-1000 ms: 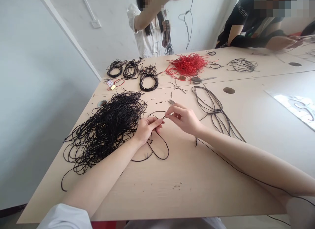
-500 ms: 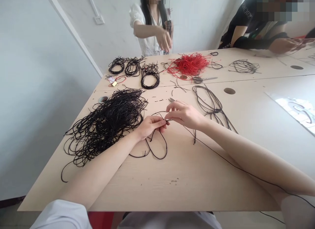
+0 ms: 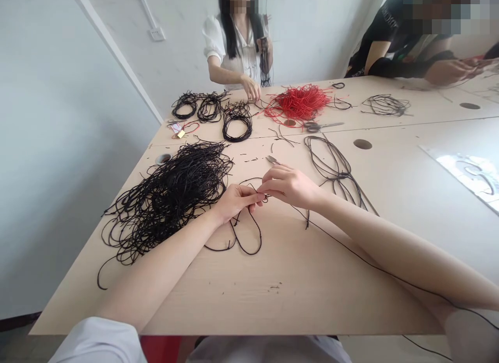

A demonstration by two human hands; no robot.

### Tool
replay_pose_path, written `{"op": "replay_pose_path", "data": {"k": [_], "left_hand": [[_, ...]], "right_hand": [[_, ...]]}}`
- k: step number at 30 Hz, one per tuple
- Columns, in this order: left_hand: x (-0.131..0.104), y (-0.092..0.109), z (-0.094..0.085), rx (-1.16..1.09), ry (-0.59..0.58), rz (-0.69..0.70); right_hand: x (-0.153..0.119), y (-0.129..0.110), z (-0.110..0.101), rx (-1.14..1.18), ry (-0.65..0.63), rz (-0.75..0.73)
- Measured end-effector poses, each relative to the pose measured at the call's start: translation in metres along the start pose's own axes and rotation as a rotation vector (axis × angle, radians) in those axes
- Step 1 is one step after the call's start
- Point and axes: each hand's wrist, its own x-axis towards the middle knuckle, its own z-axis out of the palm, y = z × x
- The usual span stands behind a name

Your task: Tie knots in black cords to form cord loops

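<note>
My left hand [image 3: 242, 199] pinches a thin black cord [image 3: 260, 238] between thumb and fingers, and a loop of it hangs down onto the table. Right beside it, my right hand [image 3: 286, 185] is closed on the same cord, its fingertips meeting the left thumb. A small knot or crossing at the fingertips is partly hidden. From under the right hand a long strand runs along my right forearm to the lower right. A big tangled heap of black cords [image 3: 175, 191] lies left of my hands. A metal tip [image 3: 272, 159] shows just beyond my right fingers.
Bundled black cords [image 3: 237, 129] lie at the back left, near a red cord pile [image 3: 300, 102] and scissors [image 3: 317, 127]. A long looped cord bundle [image 3: 339, 165] is right of my hands. Two people sit across the table [image 3: 234, 295]; one hand [image 3: 251, 87] reaches onto it.
My right fingers have drawn in slightly left and down against my left fingertips. Across the table, the person in white has lowered a hand to the tabletop.
</note>
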Motion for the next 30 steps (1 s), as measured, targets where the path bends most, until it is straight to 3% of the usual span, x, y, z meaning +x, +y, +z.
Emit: {"op": "replay_pose_path", "data": {"k": [6, 12, 14, 17, 20, 22, 24, 30], "left_hand": [[-0.002, 0.004, -0.001, 0.033, -0.026, -0.026], [-0.007, 0.006, -0.001, 0.009, -0.152, -0.074], [-0.006, 0.003, 0.001, -0.063, -0.075, -0.058], [-0.003, -0.001, 0.004, -0.207, 0.16, -0.014], [0.0, -0.005, 0.008, -0.312, 0.293, 0.031], [0.001, -0.006, 0.009, -0.318, 0.331, 0.08], [0.002, -0.008, 0.01, -0.285, 0.344, 0.115], [0.0, -0.008, 0.009, -0.229, 0.307, 0.083]], "right_hand": [[-0.001, -0.002, 0.001, 0.011, 0.063, 0.171], [-0.003, 0.012, 0.002, 0.129, 0.153, 0.435], [-0.001, 0.013, 0.0, 0.153, 0.245, 0.524], [0.005, 0.005, -0.008, 0.21, 0.33, 0.641], [0.01, -0.008, -0.012, 0.397, 0.16, 0.761], [0.011, -0.015, -0.008, 0.517, 0.032, 0.818], [0.01, -0.017, 0.002, 0.607, -0.007, 0.841], [0.004, -0.019, 0.027, 0.791, 0.214, 0.812]]}}
